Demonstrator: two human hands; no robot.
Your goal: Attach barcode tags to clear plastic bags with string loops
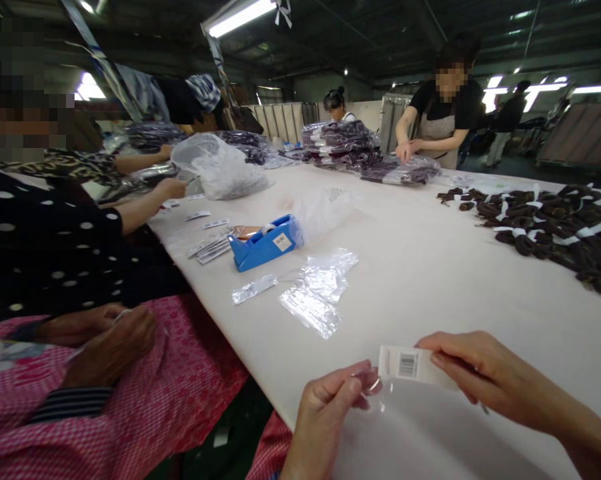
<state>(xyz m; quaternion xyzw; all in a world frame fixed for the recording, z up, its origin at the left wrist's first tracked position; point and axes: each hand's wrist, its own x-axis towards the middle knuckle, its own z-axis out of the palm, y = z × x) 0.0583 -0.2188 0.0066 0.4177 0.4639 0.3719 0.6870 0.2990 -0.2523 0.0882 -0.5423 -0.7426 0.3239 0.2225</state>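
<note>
In the head view, my right hand (473,370) pinches a white tag (395,363) that carries a barcode, over the near part of the table. Just left of it my left hand (330,400) pinches a small clear plastic bag (375,387), its opening close to the tag's left end. Several flat clear plastic bags (317,293) lie farther in on the table, with a bagged tag (254,289) beside them. Behind these stands a blue tape dispenser (265,247).
Dark braided cord bundles (545,220) lie at the right on the white table (405,267). Bagged dark garments (340,143) are stacked at the back, where a co-worker (445,113) handles one. A crumpled plastic bag (220,167) sits at the left. Co-workers' hands (110,340) are close on my left.
</note>
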